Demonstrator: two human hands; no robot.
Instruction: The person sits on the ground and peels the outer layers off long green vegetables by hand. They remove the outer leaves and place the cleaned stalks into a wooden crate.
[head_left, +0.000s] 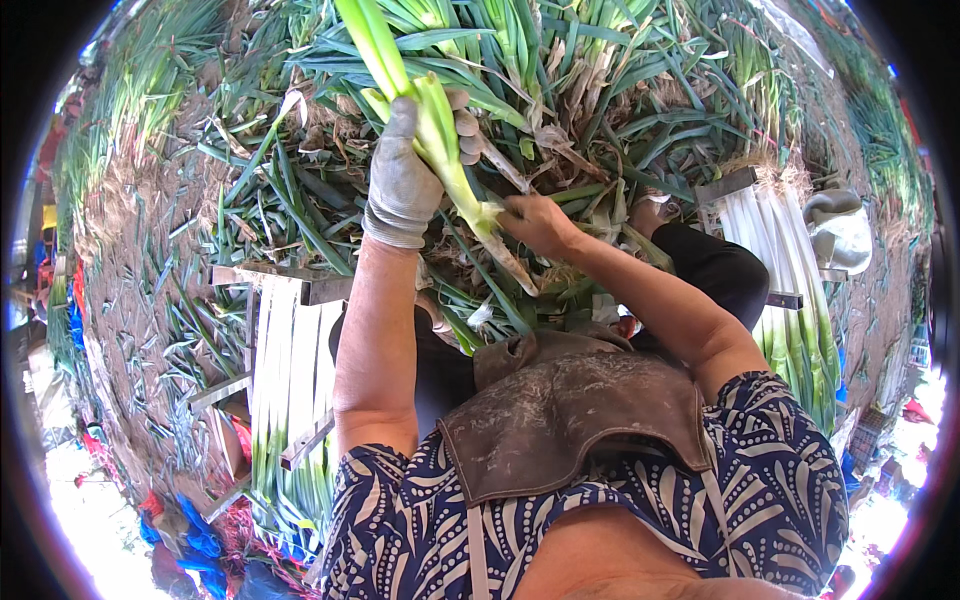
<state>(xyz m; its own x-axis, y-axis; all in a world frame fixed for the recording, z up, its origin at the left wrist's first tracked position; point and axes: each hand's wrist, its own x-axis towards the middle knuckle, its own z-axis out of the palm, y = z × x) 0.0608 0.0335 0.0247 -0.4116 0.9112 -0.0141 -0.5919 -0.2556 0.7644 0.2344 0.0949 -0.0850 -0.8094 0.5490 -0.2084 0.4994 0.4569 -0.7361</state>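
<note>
My left hand (409, 169), in a grey-white knitted glove, grips a large green onion stalk (439, 135). Its green leaves point away from me, and its pale lower end slants down toward my lap. Against that lower end, my bare right hand (544, 225) has its blurred fingers curled and pinched at the frayed outer skin (491, 214). A brownish, soiled tip (514, 262) sticks out below the fingers. Beneath both hands lies a heap of leaf trimmings (315, 202) and torn sheaths. A brown leather-like apron (585, 412) covers my lap.
Pale cleaned stalks lie in a metal rack (322, 289) at left. More cleaned stalks (780, 247) rest in another rack at right, with a greyish cloth or glove (840, 229) beside it. Untrimmed onions (585, 52) pile up ahead. Leaf scraps litter the soil (150, 300).
</note>
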